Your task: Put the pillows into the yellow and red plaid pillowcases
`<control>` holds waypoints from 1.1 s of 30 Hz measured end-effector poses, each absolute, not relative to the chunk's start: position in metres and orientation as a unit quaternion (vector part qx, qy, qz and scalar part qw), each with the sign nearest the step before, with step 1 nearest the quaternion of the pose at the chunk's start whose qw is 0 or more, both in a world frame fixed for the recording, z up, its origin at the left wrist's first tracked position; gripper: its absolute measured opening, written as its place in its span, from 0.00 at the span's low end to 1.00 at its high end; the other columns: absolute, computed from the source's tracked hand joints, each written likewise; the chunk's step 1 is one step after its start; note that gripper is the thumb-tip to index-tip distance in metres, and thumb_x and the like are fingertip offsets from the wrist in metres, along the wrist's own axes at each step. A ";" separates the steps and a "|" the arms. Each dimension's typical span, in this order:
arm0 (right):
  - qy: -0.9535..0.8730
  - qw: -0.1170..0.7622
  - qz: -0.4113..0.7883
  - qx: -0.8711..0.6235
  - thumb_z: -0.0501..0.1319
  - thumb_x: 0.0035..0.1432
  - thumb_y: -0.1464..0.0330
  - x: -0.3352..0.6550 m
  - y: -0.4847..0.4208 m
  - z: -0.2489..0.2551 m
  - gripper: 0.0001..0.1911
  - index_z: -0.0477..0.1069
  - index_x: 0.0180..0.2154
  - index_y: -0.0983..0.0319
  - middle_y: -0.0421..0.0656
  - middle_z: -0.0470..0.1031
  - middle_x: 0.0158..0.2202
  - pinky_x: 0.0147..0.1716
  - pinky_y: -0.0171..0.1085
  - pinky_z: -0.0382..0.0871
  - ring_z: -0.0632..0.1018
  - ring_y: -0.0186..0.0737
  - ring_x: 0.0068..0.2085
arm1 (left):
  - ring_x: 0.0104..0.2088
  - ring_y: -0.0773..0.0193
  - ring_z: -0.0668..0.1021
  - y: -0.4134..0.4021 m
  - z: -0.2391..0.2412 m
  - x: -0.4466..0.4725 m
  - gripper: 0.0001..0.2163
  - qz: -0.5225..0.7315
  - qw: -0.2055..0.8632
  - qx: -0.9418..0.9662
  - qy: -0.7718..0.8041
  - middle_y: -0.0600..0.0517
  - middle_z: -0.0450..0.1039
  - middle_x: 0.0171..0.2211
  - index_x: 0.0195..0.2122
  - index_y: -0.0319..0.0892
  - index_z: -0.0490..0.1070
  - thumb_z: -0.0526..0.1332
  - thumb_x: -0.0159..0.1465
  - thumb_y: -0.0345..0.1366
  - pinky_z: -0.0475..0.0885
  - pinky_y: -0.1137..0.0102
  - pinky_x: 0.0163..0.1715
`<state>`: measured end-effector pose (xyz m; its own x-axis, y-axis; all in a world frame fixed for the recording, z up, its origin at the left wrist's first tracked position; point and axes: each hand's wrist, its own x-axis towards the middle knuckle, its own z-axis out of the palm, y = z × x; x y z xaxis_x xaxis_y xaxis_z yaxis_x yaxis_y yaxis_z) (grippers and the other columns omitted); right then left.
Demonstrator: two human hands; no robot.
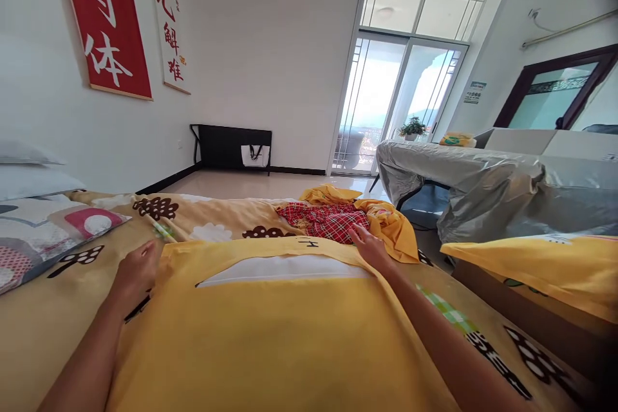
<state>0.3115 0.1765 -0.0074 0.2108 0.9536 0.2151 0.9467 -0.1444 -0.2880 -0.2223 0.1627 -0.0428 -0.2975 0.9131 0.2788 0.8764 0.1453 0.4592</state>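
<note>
As I stand near the patterned bed (pixel 29 328), the yellow pillowcase (pixel 270 341) lies on it, directly in front of the person, opening (pixel 290 269) crosswise; near end hidden, long axis indeterminate. Red scroll (pixel 126 32): "附体". White scroll (pixel 164 55): "光解难". Left hand (pixel 138 270): curled, far-left corner. Right hand (pixel 371 246): fingers extended, far-right edge, nearer the opening. Cannot tell whether either grips. Pillowcase mark (pixel 308 244): "H".

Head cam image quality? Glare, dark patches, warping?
Head view: glass door near blown out by daylight; head view: bright sheen on the silver table cover; head view: right-hand corners fall dark; head view: door frame leans, probably wide-angle stretch or tilt; head view: yellow pillow evenly lit.
</note>
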 end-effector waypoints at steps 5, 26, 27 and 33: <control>-0.823 0.244 0.015 -0.512 0.48 0.65 0.56 0.198 0.098 0.037 0.22 0.70 0.54 0.54 0.42 0.74 0.53 0.53 0.42 0.62 0.73 0.46 0.53 | 0.64 0.56 0.61 0.119 0.016 -0.140 0.32 0.267 0.156 0.747 0.589 0.50 0.55 0.66 0.65 0.45 0.53 0.47 0.64 0.55 0.55 0.62 0.62; -0.798 0.238 -0.005 -0.554 0.49 0.67 0.61 0.136 0.079 -0.025 0.17 0.72 0.33 0.59 0.46 0.75 0.40 0.48 0.44 0.59 0.72 0.44 0.45 | 0.58 0.56 0.69 0.119 -0.047 -0.126 0.20 0.243 0.061 0.670 0.699 0.47 0.69 0.57 0.51 0.42 0.71 0.53 0.58 0.35 0.60 0.62 0.59; -0.787 0.233 -0.010 -0.570 0.49 0.67 0.61 0.142 0.081 -0.022 0.17 0.72 0.33 0.59 0.46 0.76 0.40 0.48 0.45 0.59 0.72 0.45 0.45 | 0.57 0.56 0.71 0.119 -0.046 -0.126 0.19 0.259 0.053 0.662 0.701 0.47 0.71 0.55 0.49 0.42 0.72 0.54 0.57 0.35 0.62 0.62 0.58; -0.708 0.163 0.023 -0.686 0.48 0.65 0.61 0.197 0.089 -0.002 0.19 0.76 0.38 0.58 0.47 0.78 0.43 0.48 0.46 0.61 0.74 0.48 0.48 | 0.45 0.54 0.75 0.117 -0.044 -0.124 0.11 0.321 0.021 0.643 0.696 0.46 0.75 0.40 0.34 0.43 0.71 0.54 0.53 0.37 0.68 0.63 0.47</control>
<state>0.1975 0.0893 -0.0018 -0.0044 0.9799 0.1995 0.9649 0.0565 -0.2564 -0.1236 0.1169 -0.0444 -0.1733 0.9073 0.3830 0.8806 -0.0314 0.4728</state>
